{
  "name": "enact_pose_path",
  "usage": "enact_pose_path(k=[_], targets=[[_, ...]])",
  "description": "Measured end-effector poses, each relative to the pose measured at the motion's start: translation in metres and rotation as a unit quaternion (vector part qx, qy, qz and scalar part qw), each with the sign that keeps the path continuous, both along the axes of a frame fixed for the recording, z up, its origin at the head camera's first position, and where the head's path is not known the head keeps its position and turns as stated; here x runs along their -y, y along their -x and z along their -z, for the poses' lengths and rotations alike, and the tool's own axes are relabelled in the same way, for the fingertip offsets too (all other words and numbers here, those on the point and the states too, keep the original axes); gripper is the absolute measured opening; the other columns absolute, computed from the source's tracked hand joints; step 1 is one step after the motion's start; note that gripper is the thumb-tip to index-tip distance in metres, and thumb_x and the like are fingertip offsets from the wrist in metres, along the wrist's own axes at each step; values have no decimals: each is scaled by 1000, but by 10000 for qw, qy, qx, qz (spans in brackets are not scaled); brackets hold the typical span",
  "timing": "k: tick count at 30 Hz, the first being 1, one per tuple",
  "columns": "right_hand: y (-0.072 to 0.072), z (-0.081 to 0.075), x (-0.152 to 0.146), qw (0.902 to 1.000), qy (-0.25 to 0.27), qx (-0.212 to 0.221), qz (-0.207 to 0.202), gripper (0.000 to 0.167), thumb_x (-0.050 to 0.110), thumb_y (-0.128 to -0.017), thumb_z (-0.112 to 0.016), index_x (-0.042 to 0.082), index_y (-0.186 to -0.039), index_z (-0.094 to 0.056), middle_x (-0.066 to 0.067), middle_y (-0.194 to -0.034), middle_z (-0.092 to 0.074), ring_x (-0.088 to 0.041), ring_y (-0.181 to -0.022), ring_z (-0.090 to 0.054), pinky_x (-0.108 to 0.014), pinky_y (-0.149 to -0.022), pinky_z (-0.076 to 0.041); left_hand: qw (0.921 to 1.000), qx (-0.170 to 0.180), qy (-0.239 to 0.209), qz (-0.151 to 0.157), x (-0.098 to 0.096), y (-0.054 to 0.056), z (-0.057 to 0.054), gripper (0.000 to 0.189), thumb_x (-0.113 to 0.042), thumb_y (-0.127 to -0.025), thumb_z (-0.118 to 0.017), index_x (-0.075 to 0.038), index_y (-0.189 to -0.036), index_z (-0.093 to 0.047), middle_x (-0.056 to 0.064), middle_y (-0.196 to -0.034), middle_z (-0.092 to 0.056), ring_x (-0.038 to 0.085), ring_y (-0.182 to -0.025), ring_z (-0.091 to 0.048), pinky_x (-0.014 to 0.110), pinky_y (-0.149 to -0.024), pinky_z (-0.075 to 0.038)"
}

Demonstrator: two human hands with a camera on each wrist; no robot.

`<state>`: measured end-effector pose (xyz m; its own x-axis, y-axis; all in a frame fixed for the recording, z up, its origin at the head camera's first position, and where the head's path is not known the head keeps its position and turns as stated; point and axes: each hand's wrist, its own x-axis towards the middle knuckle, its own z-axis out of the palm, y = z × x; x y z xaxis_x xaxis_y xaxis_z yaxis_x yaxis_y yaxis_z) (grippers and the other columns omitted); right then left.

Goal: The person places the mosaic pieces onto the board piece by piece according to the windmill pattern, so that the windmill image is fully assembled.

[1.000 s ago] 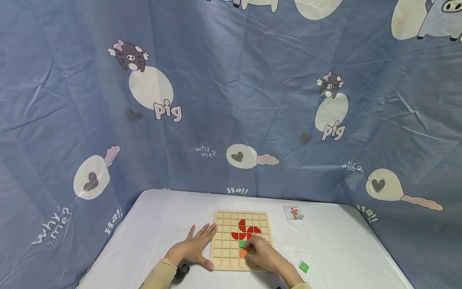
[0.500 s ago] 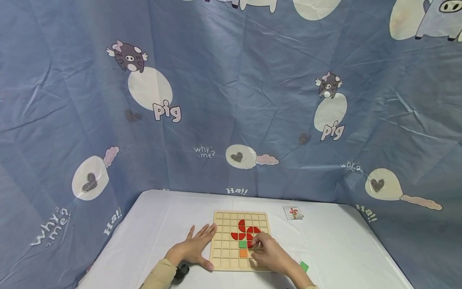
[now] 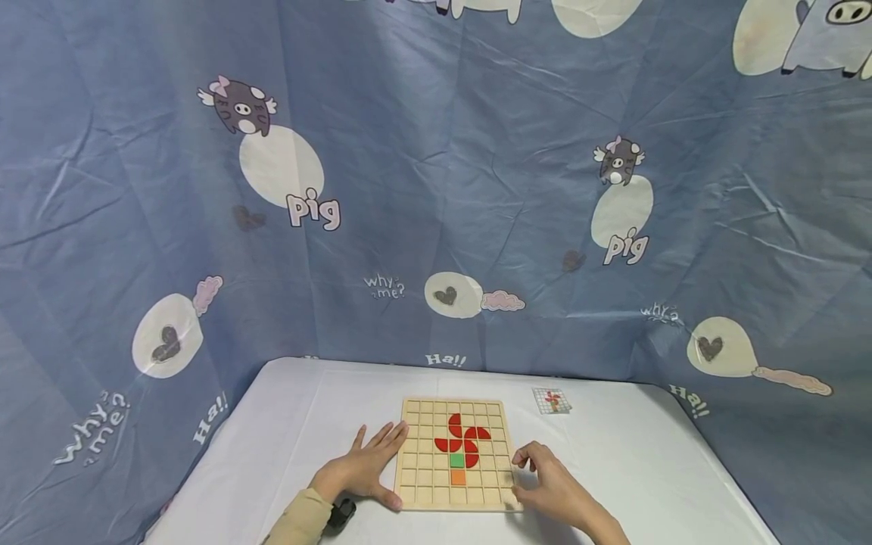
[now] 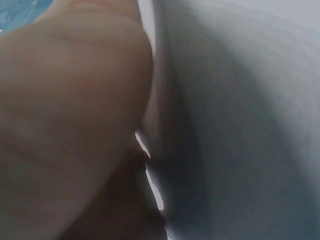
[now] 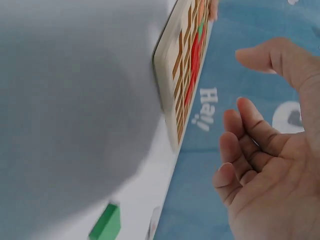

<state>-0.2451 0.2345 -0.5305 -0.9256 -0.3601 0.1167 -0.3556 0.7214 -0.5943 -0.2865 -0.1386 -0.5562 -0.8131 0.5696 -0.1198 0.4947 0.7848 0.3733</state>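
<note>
A square wooden grid board [image 3: 418,478] lies on the white table. Red rounded pieces [image 3: 456,425] form a pinwheel in its cells, with a green square tile [image 3: 456,460] and an orange square tile [image 3: 459,478] below. My left hand [image 3: 364,469] rests flat with spread fingers, fingertips and thumb at the board's left edge. Over the board's right edge hovers my right hand [image 3: 555,488], fingers loosely bent, thumb apart, nothing between them. A loose green tile [image 5: 106,222] lies on the table in the right wrist view; the right hand hides it in the head view.
A small pattern card [image 3: 552,400] showing a similar pinwheel lies behind the board to the right. Blue cloth [image 3: 381,227] printed with pigs hangs around the white table [image 3: 327,401]. A black band [image 3: 341,516] is on the left wrist.
My right hand has left the tiles on the board and moved right to its edge, uncovering the lower red piece and the orange tile. The left hand has stayed put.
</note>
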Motion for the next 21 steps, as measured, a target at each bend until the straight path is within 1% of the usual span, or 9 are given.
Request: enact_pose_path(k=[4,8,12,16,21], targets=[[-3,-1,-15,9997,-59,4,225,37,21,-77,-79,17,-105,-55,3,-100,-53,-12,-89,-45,-21,-67,-41,10000,-21,-17,-1,1,0,1,131,-72,-58,-72,-7,-155,-12,10,-164,-9,34,-150,-9,69,-115,1],[-7,-2,-28,9992,-62,-54,387,37,18,-75,-80,15,-103,-56,1,-99,-54,-14,-88,-46,-22,-67,-40,10000,-39,4,9,1,0,1,131,-72,-58,-72,-7,-155,-12,10,-164,-8,34,-150,-9,69,-115,1],[-9,-2,-40,9979,-145,-34,633,39,17,-73,-80,15,-103,-56,1,-101,-53,-14,-87,-45,-22,-67,-40,10000,-30,7,8,1,0,1,131,-72,-58,-72,-8,-155,-12,10,-164,-8,33,-150,-9,69,-115,1],[-11,-1,-49,9959,-235,177,861,42,17,-72,-81,12,-105,-55,-1,-103,-52,-15,-88,-43,-22,-66,-38,10000,-39,19,10,1,0,1,131,-72,-59,-72,-8,-155,-11,10,-164,-8,34,-150,-9,69,-115,1],[-12,0,-57,9907,-325,443,1241,45,17,-69,-83,9,-104,-56,-2,-103,-51,-18,-90,-44,-25,-69,-40,10000,-40,21,2,0,0,1,131,-72,-58,-71,-7,-155,-12,11,-164,-8,34,-150,-9,69,-115,1]])
